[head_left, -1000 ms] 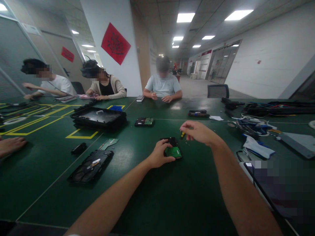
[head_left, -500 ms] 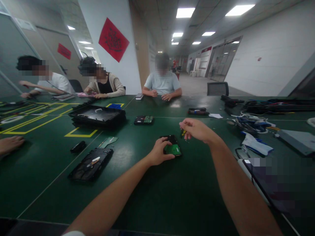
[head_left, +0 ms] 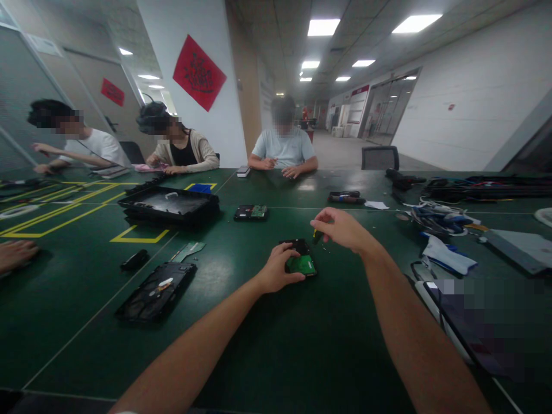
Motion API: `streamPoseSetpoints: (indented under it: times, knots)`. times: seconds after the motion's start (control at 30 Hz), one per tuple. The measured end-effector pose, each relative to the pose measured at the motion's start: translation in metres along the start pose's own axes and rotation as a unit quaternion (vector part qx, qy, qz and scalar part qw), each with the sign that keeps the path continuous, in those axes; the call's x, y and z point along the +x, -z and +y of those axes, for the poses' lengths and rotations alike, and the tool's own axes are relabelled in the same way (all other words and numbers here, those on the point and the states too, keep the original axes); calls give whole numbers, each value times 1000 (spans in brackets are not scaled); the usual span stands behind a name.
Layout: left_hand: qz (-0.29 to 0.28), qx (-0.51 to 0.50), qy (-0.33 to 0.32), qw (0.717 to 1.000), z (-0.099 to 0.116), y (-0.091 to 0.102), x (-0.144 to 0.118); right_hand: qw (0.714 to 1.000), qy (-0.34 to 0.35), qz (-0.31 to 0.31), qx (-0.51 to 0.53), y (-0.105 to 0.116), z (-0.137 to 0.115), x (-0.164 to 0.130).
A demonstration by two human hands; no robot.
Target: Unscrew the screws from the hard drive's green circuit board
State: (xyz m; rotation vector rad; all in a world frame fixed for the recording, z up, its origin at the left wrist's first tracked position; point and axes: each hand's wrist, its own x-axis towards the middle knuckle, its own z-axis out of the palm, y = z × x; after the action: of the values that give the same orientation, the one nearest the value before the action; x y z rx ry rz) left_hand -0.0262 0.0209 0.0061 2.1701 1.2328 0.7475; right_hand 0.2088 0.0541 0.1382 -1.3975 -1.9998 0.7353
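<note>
My left hand is closed around the edges of a hard drive lying on the green table. The drive is black, with a green circuit board facing up. Just right of the drive and above the table, my right hand pinches a small yellow and black screwdriver. Its tip is too small to make out. Tiny bright bits, perhaps screws, lie under the right hand. Farther back rests a second hard drive, its green board also facing up.
To the left lie a black casing, a green circuit board and a large black tray-like housing. Gloves, cables and a screen device are on the right. Several people sit around; another person's hand rests at far left.
My right hand has shifted slightly left with the screwdriver, which now points more downward near the drive. My left hand keeps its grip on the drive.
</note>
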Motion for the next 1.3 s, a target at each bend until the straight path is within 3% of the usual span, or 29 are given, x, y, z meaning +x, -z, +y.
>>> streamPoseSetpoints:
  times: [0.1,0.3,0.43,0.57,0.83,1.1,1.3]
  knots:
    - [8,1,-5,1000,-1,-1,1,999,16,-34,39,-2,-3,-1]
    - [7,-1,-1,1000,-1,-2,1,987,-14,-91,135,-2,-5,-1]
    - [8,-3,-3,1000,1,0,1,997,19,-50,53,1,3,1]
    - [7,-1,-3,1000,2,0,0,1000,4,-9,6,0,7,3]
    - [6,-3,-6,1000,-1,1,0,998,16,-39,46,-4,2,2]
    - [5,-6,1,1000,-2,1,1,992,-30,-66,107,-1,-2,1]
    - [3,-5,-3,1000,-3,1,1,999,-15,-31,19,2,-5,-1]
